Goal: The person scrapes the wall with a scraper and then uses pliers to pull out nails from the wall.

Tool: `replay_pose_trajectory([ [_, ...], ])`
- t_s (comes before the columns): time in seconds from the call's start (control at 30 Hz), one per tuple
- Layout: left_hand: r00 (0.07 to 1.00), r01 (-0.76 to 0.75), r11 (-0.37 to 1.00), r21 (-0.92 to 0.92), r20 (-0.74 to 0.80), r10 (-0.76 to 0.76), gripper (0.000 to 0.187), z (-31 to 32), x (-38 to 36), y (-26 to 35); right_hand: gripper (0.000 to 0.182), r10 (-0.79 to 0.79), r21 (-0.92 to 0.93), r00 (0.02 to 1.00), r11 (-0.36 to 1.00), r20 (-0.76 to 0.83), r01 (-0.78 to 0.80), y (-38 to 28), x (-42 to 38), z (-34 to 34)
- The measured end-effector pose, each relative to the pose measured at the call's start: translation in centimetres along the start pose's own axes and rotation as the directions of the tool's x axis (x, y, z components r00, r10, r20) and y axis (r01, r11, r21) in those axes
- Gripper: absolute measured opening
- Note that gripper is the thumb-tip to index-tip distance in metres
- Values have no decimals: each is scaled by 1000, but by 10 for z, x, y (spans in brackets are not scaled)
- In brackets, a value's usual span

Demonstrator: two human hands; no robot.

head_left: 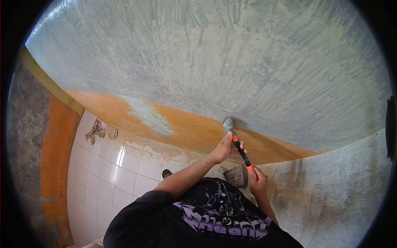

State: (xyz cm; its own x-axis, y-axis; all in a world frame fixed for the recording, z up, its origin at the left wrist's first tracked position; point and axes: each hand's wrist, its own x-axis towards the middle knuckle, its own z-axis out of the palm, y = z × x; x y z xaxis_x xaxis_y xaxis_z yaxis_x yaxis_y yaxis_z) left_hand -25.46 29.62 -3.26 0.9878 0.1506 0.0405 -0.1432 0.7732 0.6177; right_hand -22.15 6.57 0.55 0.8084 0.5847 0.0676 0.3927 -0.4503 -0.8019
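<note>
A scraper point(244, 156) with a black and orange handle and a grey head slants up to the wall point(198, 66). Its head meets the wall near the lower border of the bare grey area, above an orange painted strip point(194, 122). My left hand point(223, 149), dusted with pale specks along the forearm, is closed round the upper handle just below the head. Lower down, my right hand point(258, 182) grips the orange end of the handle.
A grey ribbed container point(236, 177) stands on the floor below my hands. White tiles point(126, 177) carry dust along the wall's foot. A crumpled rag point(96, 131) and a ring-shaped roll point(113, 133) lie at the left. Another wall point(331, 186) closes the right side.
</note>
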Motion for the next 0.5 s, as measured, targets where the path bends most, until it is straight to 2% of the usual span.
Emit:
replay_pose_trajectory([
  [0.13,999,-23,1000,1,-23,23,45,-3,-3,9,25,-8,-105,1000,994,13,10,-5,7,2],
  [0.17,999,-34,999,8,-3,34,46,-4,-3,10,25,-71,-76,997,995,-23,69,-7,4,5],
  [0.27,1000,1,1000,0,6,-1,47,-6,-2,6,25,-48,-18,999,999,-19,47,-5,1,4],
  [0.37,1000,-15,999,52,-22,17,48,-6,-7,14,24,-104,-77,995,992,-9,103,-5,5,10],
  [0.47,1000,-17,998,54,0,17,48,-12,-7,13,24,4,-184,1000,983,-9,-6,1,-5,18],
  [0.5,1000,-16,999,36,-8,17,48,-10,-8,12,23,15,-151,1000,988,-1,-15,1,-5,16],
])
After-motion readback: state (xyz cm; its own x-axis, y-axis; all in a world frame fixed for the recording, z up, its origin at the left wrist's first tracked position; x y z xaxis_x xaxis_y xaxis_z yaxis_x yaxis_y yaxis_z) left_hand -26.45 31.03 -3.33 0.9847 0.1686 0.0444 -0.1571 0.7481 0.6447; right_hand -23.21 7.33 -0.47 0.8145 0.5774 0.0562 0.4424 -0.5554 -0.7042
